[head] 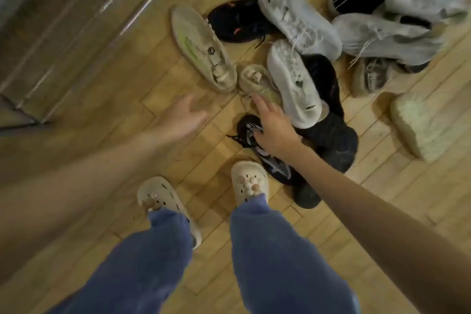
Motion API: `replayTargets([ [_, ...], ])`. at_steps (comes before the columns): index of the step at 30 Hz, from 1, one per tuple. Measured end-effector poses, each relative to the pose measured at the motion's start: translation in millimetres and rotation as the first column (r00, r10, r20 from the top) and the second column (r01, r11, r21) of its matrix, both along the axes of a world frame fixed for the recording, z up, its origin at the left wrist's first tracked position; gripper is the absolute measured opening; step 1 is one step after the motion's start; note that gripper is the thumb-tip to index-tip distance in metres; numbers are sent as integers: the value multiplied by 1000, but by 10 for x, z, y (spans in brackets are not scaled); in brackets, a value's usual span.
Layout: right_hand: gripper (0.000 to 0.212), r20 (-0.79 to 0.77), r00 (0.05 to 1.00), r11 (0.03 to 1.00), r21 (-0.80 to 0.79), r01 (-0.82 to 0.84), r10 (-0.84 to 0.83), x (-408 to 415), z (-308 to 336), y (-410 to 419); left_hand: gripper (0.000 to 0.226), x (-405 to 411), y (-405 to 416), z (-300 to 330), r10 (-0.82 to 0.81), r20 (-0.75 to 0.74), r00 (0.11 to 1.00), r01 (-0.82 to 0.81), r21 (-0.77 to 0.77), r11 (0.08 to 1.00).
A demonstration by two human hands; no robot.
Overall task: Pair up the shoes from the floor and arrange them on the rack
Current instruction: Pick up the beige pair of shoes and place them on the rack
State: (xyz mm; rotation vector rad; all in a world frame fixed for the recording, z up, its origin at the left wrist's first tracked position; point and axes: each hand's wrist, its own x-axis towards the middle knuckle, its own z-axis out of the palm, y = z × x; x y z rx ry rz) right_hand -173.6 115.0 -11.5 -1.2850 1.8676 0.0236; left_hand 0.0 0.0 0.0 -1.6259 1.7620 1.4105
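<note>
A heap of shoes is seen scattered over a wooden parquet floor (107, 76), with a metal shoe rack (63, 15) standing at the upper left, well apart from the heap; nothing can be made out on its bars. The left hand (182, 116) is held out over bare floor, blurred, its fingers straight and slightly spread, nothing being held. The right hand (271, 130) is stretched over a black sneaker with white stripes (275, 163); its fingers are extended and spread, the forefinger reaching toward a beige sneaker (251, 81) lying toe-down beside the heap; whether the fingertip touches it cannot be told; the lower fingers appear to lie against the black sneaker's laces, though a grip cannot be confirmed. A matching beige sneaker with a green-marked sole (201, 48) is laid sole-up just left of the first, nearly touching it. A white sneaker (293, 81) is propped on a black shoe (328, 132) to the right of the hand; a second white sneaker (298, 20) lies above it, beside a black sneaker with orange accents (237, 20). Further white and dark shoes are piled at the upper right, and a pale fuzzy slipper (425, 125) is set apart at the right edge. Cream clogs (248, 181) and blue trousers (280, 257) are worn by the person standing at the bottom.
</note>
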Motion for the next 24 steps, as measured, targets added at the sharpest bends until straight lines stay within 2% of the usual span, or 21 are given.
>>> replayTargets([
  [4, 85, -167, 984, 994, -101, 49, -66, -13, -596, -437, 47, -7, -267, -677, 127, -95, 987, -133, -56, 990],
  [8, 88, -238, 964, 989, -113, 92, -117, -112, -1002, -761, 50, 0, -468, -1217, 139, -139, 980, -151, -75, 986],
  [11, 88, -279, 958, 997, -43, 56, -66, -184, -1169, -904, 54, -54, -523, -1520, 188, -205, 961, -202, -46, 978],
  [13, 88, -326, 945, 1000, 20, -6, 12, -199, -1233, -934, 48, -128, -528, -1654, 278, -251, 927, -293, -26, 956],
  [16, 73, -430, 899, 996, 0, -93, 84, -209, -1343, -931, 29, -214, -521, -1832, 404, -326, 855, -413, 43, 910],
  [19, 63, -479, 874, 993, -32, -111, 82, -203, -1369, -947, 33, -289, -497, -1955, 489, -341, 803, -494, 78, 866],
  [24, 47, -468, 881, 994, -44, -96, 65, -203, -1359, -980, 30, -415, -436, -1890, 598, -342, 725, -608, 93, 789],
])
